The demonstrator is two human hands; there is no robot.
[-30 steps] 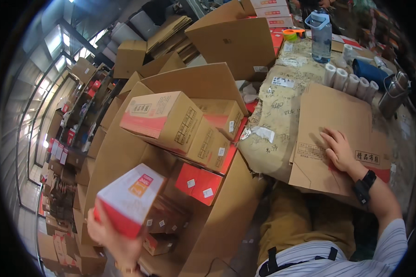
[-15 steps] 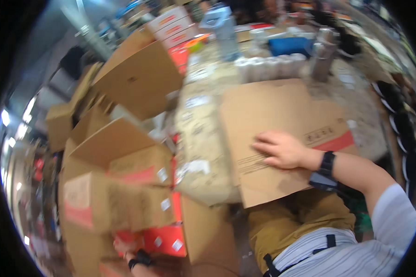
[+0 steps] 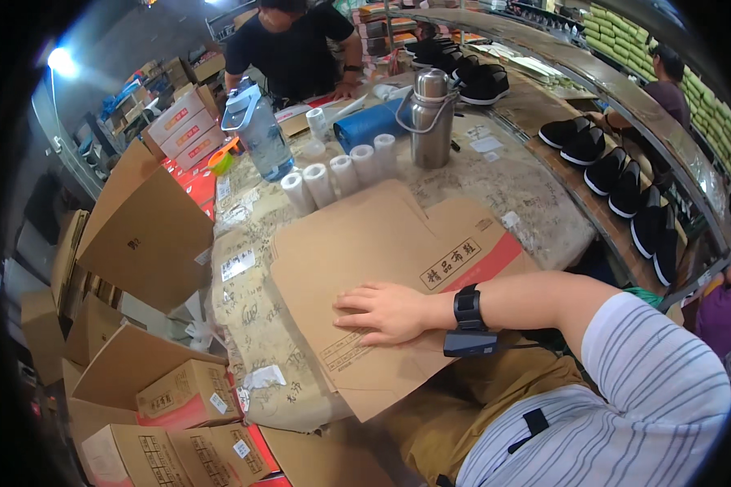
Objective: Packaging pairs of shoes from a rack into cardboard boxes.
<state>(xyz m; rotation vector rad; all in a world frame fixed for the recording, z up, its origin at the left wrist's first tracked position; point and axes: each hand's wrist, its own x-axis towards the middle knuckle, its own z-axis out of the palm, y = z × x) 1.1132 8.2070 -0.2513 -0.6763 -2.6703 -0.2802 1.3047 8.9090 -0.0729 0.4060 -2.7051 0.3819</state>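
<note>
On the worktable (image 3: 536, 203) lies a flattened cardboard box (image 3: 382, 276), its long axis running from near-left to far-right and its near corner overhanging the table's edge, with the right hand (image 3: 386, 312) pressed flat and open-fingered on it, left hand unseen, paper rolls (image 3: 341, 174) just beyond.

Right hand (image 3: 386, 312): flat, palm down, fingers spread on flattened cardboard box (image 3: 382, 260) lying at near edge of table (image 3: 536, 203); black watch (image 3: 468, 308) on wrist; left hand out of view; row of white tape rolls (image 3: 341, 174) just beyond box; steel flask (image 3: 430, 118) upright past rolls, blue roll (image 3: 369, 126) beside it; clear water bottle (image 3: 260, 134) toward far left corner; black shoes (image 3: 617, 183) along right edge; open cartons (image 3: 179, 398) below left edge; another person (image 3: 292, 45) at far edge.
</note>
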